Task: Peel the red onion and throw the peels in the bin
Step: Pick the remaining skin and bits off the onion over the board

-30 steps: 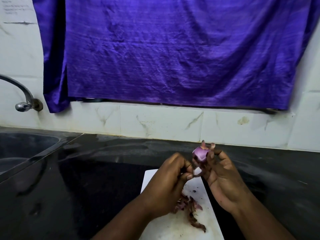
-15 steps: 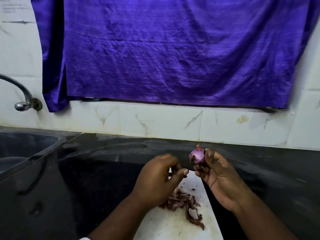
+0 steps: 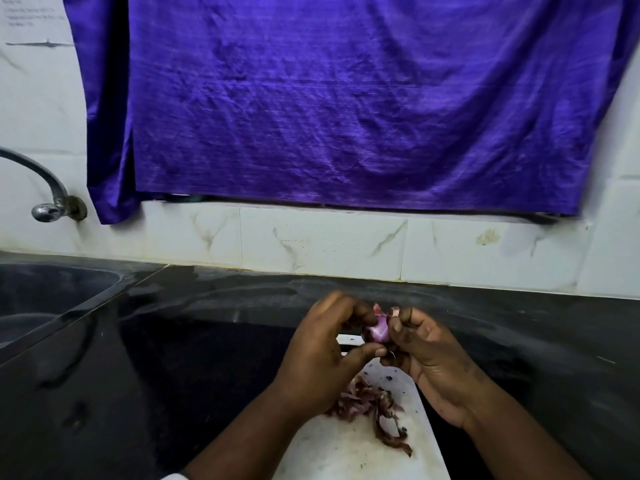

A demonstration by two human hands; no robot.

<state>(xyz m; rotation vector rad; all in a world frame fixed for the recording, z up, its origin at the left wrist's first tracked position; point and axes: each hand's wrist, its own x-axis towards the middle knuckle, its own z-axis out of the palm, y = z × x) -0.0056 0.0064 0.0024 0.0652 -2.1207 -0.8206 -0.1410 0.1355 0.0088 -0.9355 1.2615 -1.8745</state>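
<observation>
Onion (image 3: 378, 332) is gripped by the right hand (image 3: 431, 363), fingers curled round it, above the board (image 3: 346, 455) at its twelve o'clock end. The left hand (image 3: 320, 355), apart half a second ago, has been brought back and pinched onto it, so peeling is judged unfinished. Counted: one onion, one peel heap (image 3: 370, 405) at its six o'clock, two hands; no bin is seen.

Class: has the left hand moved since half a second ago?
Yes: the left hand has shifted right over the far edge of the white cutting board, closing onto the red onion.
</observation>
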